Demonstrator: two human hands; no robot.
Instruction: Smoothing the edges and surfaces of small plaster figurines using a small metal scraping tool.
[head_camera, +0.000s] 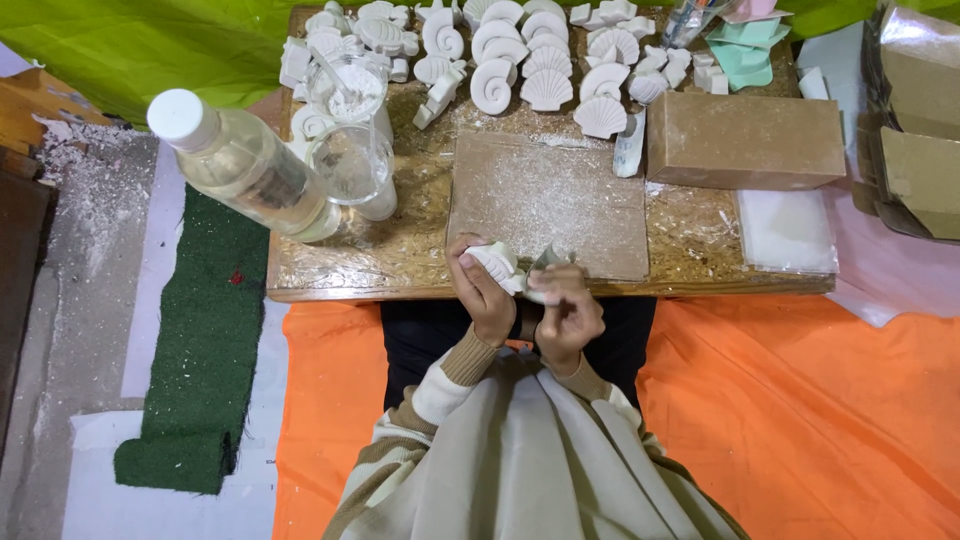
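My left hand (483, 297) holds a small white plaster shell cast (499, 266) at the near edge of a low wooden board table (330, 262). Right beside it, my right hand (569, 310) is closed on a small pale piece (549, 262) that touches the cast; what the piece is I cannot tell. Both hands hover over the table's front edge, just below a dusty brown slab (565, 195). My striped sleeves and a beige cloth over my lap fill the bottom of the view.
Several white shell casts (545, 75) lie in rows at the table's far side. A clear bottle with a white cap (240, 160) and two clear cups (352, 160) stand left. A brown block (745, 140) sits right, green moulds (745, 50) behind. Orange sheet (800, 420) below; green mat (205, 340) left.
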